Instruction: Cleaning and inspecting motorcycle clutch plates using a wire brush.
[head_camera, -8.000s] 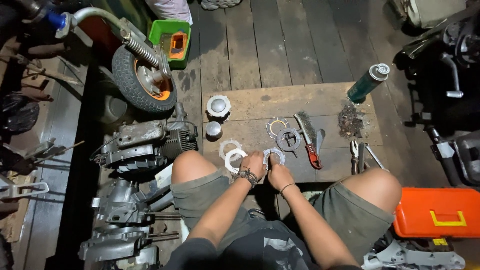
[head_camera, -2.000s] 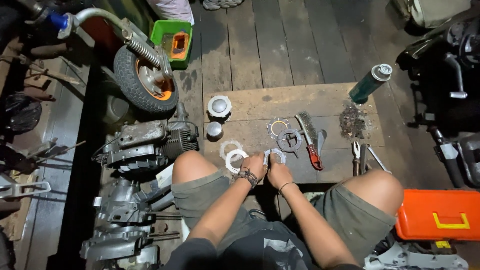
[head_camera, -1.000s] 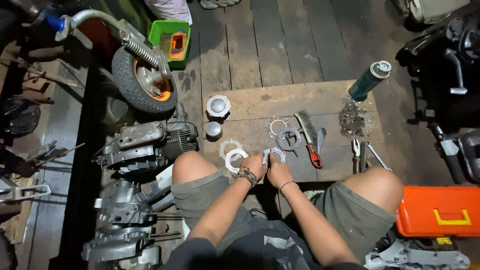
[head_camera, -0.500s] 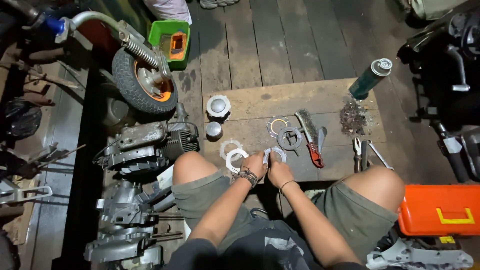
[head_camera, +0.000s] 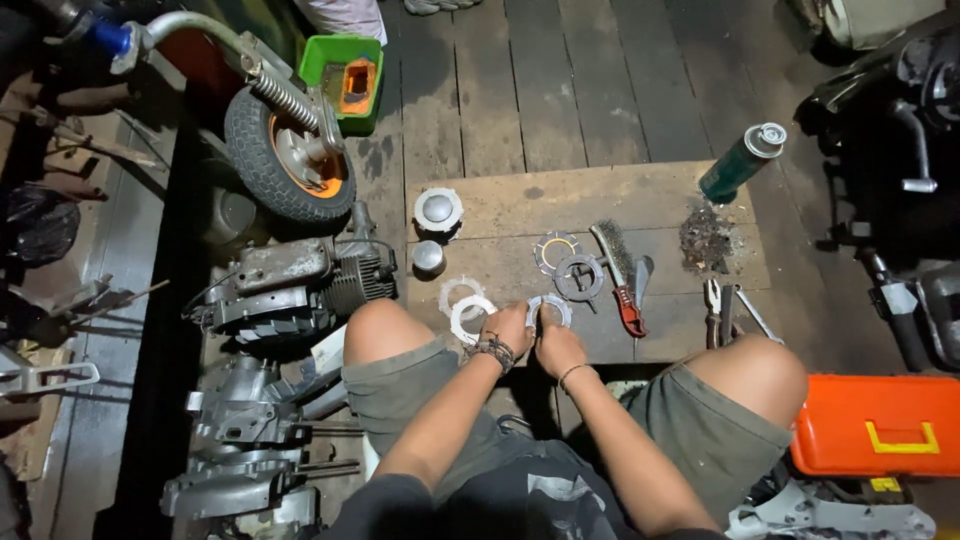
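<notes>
Little change over eight seconds. Left hand (head_camera: 512, 328) and right hand (head_camera: 556, 345) remain together on the ring plate (head_camera: 548, 307) near the front edge of the wooden board (head_camera: 560, 195), fingers shifting only slightly around it. View drifts a touch; orange toolbox (head_camera: 878, 425) sits marginally differently in frame.

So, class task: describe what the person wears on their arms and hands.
Both forearms are bare, with no sleeves or gloves. The left hand has a dark braided band stacked at its wrist; the right hand has one thin cord bracelet at the wrist.
</notes>
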